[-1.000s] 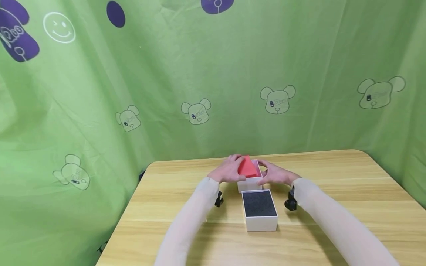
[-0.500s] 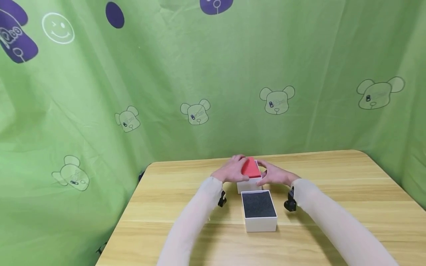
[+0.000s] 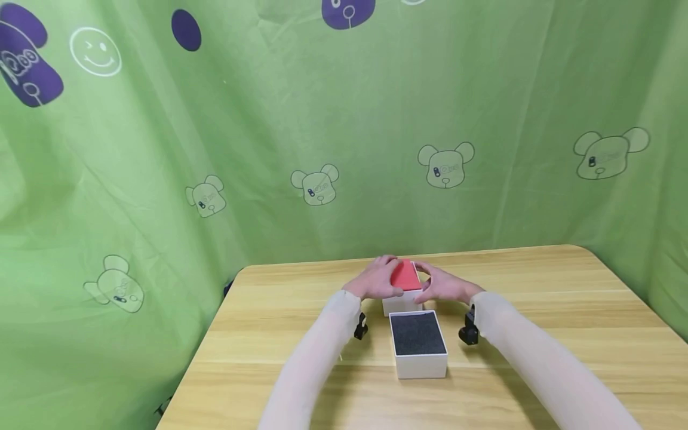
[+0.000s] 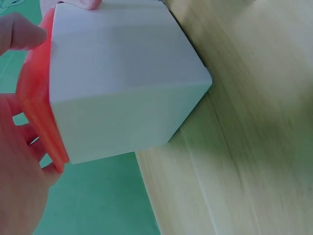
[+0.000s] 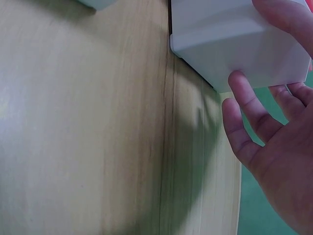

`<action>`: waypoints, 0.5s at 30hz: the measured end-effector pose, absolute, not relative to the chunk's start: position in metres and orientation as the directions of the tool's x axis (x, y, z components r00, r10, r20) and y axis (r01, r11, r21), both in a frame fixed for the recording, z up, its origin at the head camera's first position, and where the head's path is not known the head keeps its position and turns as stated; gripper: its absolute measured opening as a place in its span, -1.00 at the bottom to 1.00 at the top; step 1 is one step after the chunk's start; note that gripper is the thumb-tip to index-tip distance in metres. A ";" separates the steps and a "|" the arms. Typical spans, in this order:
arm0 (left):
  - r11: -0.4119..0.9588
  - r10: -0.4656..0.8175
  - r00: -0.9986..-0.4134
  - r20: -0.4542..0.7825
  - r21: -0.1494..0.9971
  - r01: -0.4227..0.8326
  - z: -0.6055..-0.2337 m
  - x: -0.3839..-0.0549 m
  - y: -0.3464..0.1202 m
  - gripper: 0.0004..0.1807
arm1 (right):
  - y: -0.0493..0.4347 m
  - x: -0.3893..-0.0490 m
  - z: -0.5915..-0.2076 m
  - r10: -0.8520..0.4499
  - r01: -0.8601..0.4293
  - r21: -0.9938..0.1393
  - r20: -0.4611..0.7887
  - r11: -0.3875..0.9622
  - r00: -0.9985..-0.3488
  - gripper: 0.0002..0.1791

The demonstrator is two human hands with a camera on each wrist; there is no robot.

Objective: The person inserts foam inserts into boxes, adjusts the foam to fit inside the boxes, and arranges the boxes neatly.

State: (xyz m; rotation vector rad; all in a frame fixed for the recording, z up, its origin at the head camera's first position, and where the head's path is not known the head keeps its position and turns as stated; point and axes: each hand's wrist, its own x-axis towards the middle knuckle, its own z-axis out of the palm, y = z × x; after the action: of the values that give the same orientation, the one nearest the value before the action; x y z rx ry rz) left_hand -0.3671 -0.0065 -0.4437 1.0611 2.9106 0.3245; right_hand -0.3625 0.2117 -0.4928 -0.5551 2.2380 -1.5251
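At the back of the table stands a white box (image 3: 402, 303) with a red foam-like pad (image 3: 405, 275) across its top. My left hand (image 3: 376, 279) grips the pad from the left. In the left wrist view, its thumb lies on one edge of the pad (image 4: 36, 88) and its fingers on the other, right at the box's rim. My right hand (image 3: 447, 284) holds the box's right side. In the right wrist view, the thumb lies over one face of the box (image 5: 220, 29) and a fingertip touches another. The inside of the box is hidden.
Just in front stands a second white box part (image 3: 421, 365) with a dark grey lining (image 3: 418, 334). Both rest on a wooden table (image 3: 537, 334). Behind it hangs a green curtain (image 3: 365, 203) with bear-head prints.
The red pad has gone from tilted at the left of the opening to lying level across the box's top. My left hand has shifted right with it; the right hand has stayed nearly still.
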 end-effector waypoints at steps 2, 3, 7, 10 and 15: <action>0.748 0.636 -0.770 0.043 0.212 0.630 -0.446 -0.368 -0.006 -0.13 | 0.212 -0.362 -0.493 -0.515 -0.109 -0.936 -0.085 0.335 -0.853 0.16; 0.747 0.636 -0.770 0.044 0.216 0.629 -0.446 -0.368 -0.007 -0.13 | 0.212 -0.362 -0.493 -0.516 -0.109 -0.936 -0.085 0.334 -0.853 0.16; 0.738 0.641 -0.765 0.059 0.228 0.635 -0.448 -0.368 -0.007 -0.14 | 0.212 -0.362 -0.493 -0.518 -0.112 -0.935 -0.085 0.338 -0.851 0.17; 0.726 0.646 -0.759 0.088 0.239 0.645 -0.448 -0.368 -0.008 -0.14 | 0.212 -0.362 -0.494 -0.521 -0.118 -0.936 -0.077 0.332 -0.850 0.16; 0.723 0.646 -0.757 0.097 0.241 0.648 -0.447 -0.367 -0.008 -0.13 | 0.212 -0.364 -0.495 -0.545 -0.130 -0.947 -0.055 0.295 -0.836 0.16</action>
State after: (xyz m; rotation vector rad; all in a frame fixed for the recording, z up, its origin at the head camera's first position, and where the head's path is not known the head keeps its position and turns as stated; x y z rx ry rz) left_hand -0.3667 -0.0085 -0.4469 1.0968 2.9217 0.4133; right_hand -0.3643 0.2118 -0.4949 -0.6072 2.2021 -1.5564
